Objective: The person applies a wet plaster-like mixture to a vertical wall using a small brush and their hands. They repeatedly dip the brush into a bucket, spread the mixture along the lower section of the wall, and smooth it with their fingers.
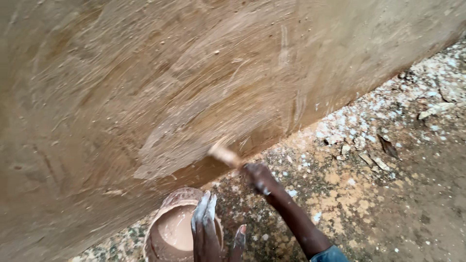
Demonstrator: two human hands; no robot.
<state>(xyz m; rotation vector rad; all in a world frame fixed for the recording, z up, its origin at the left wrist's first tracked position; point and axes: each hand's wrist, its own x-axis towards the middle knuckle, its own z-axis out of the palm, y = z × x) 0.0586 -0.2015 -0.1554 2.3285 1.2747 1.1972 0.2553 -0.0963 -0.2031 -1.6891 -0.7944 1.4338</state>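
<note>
My right hand grips a paintbrush, whose blurred bristle end touches the low part of a brown wall streaked with wet paint. My left hand, its fingers smeared with pale paint, rests over the rim of a round paint bucket that holds light brown paint. The bucket sits on the ground at the foot of the wall, below and to the left of the brush.
The ground to the right is bare earth and rough concrete, spattered with white and tan paint flecks. Dry leaves and small chips lie near the wall's base.
</note>
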